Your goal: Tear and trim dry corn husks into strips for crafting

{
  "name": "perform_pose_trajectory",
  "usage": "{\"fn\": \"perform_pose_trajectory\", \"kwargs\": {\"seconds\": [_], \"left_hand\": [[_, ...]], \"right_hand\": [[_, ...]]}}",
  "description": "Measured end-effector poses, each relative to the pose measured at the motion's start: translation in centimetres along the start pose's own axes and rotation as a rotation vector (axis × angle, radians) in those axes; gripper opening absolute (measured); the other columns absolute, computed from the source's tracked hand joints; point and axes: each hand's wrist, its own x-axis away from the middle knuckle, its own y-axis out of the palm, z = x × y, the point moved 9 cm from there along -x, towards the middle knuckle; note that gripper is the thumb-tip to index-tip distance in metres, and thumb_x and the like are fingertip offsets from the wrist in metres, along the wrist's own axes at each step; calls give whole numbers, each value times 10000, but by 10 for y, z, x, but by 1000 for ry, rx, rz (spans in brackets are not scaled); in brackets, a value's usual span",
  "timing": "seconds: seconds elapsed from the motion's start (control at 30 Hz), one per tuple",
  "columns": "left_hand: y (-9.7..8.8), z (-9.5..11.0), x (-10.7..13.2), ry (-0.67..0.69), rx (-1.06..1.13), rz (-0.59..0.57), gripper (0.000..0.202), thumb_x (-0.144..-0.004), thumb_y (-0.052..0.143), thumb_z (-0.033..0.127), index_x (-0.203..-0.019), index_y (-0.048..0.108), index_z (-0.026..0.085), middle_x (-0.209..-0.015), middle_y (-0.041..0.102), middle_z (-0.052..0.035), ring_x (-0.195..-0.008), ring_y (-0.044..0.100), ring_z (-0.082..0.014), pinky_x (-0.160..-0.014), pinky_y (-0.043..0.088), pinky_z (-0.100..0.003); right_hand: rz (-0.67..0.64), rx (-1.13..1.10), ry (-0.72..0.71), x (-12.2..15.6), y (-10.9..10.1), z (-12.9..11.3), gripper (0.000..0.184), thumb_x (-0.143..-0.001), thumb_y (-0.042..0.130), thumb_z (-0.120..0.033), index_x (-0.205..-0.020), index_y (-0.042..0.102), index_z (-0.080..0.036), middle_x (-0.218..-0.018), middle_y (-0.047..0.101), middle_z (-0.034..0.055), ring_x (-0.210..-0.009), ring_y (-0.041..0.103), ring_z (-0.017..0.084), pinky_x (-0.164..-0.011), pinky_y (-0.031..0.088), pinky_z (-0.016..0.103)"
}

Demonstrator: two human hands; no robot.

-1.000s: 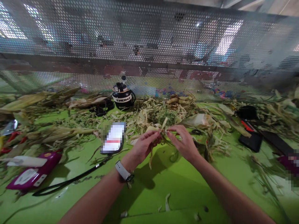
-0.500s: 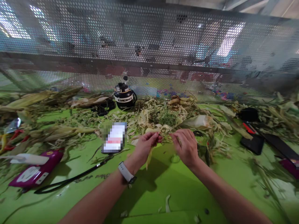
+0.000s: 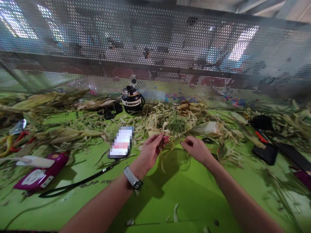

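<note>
Your left hand (image 3: 151, 149) is raised just above the green worktop (image 3: 184, 194), near its middle, palm turned inward and fingers curled shut around a small bundle of husk strips (image 3: 162, 152) whose ends hang down below the thumb. A watch (image 3: 132, 178) sits on that wrist, and the forearm runs in from the near edge at a slant. Your right hand (image 3: 197, 149) is just beside it, knuckles up, fingers bent narrow and pinching toward the same strips; whether it truly grips them you cannot tell from here. Both hands hover at the near side of the husk pile (image 3: 177, 121). A phone (image 3: 121, 142) lies left of your left hand, and a black jug (image 3: 132, 100) stands at the far edge against the perforated screen (image 3: 155, 48).
</note>
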Motion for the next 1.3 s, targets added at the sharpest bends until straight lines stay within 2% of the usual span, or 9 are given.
{"fn": "perform_pose_trajectory", "kwargs": {"seconds": [0.07, 0.17, 0.3, 0.47, 0.63, 0.73, 0.87, 1.0, 1.3], "left_hand": [[-1, -2, -1, 4, 9, 9, 119, -677, 720, 161, -778, 665, 129, -787, 699, -39, -713, 636, -98, -617, 485, -176], [1, -4, 1, 2, 19, 7, 144, -662, 727, 169, -787, 662, 140, -794, 702, -36, -751, 648, -116, -688, 506, -209], [0, 1, 3, 36, -43, 19, 191, -599, 768, 173, -751, 657, 145, -744, 693, -12, -714, 639, -108, -662, 497, -202], [-6, 15, 0, 116, -271, 53, 216, -589, 771, 218, -762, 671, 139, -713, 691, -22, -668, 623, -114, -631, 477, -215], [7, 6, -1, 38, -453, -139, 198, -596, 768, 237, -751, 704, 131, -762, 703, -51, -676, 604, -113, -692, 465, -241], [15, 0, 3, -6, -465, -241, 187, -596, 769, 234, -747, 710, 141, -760, 698, -43, -696, 599, -117, -721, 455, -249], [13, -3, 6, -72, -411, -238, 164, -579, 759, 175, -730, 703, 147, -738, 681, -26, -697, 591, -114, -726, 443, -240], [16, 0, 8, -57, -370, -244, 64, -625, 714, 182, -659, 678, 143, -718, 653, -20, -698, 570, -114, -721, 438, -233], [19, -1, 7, -18, -593, -289, 184, -629, 749, 284, -710, 681, 133, -655, 627, -2, -606, 521, -87, -611, 401, -217]], "right_hand": [[-258, -284, 35, 13, 28, -15, 209, -793, 527, -329, -731, 625, -156, -722, 652, 39, -665, 585, 155, -614, 446, 274], [-377, -590, 22, 29, 55, -39, 265, -781, 585, -334, -987, 609, -169, -1004, 645, 75, -888, 595, 172, -752, 467, 298], [-373, -654, 29, 34, 74, -37, 297, -763, 622, -394, -915, 591, -141, -796, 637, 38, -701, 575, 139, -628, 456, 257], [-83, -190, -265, 27, 36, -46, 247, -877, 468, -331, -739, 596, -170, -675, 579, 18, -631, 517, 134, -581, 414, 248], [348, 183, -550, 35, -11, -68, 189, -888, 457, -277, -793, 601, -199, -882, 615, 88, -857, 541, 210, -801, 421, 353], [300, 86, -511, 29, -12, -61, 171, -899, 426, -270, -817, 560, -203, -905, 623, 79, -860, 569, 196, -775, 441, 317], [177, 10, -337, 20, -1, -46, 198, -908, 389, -297, -781, 508, -202, -675, 570, 13, -626, 543, 151, -586, 410, 249], [198, 6, -345, 23, 0, -48, 213, -904, 388, -313, -763, 502, -201, -678, 557, 13, -632, 524, 147, -598, 394, 246], [167, -150, -244, 17, 8, -33, 207, -886, 426, -358, -793, 509, -193, -675, 545, 3, -602, 505, 138, -573, 398, 248]]}}
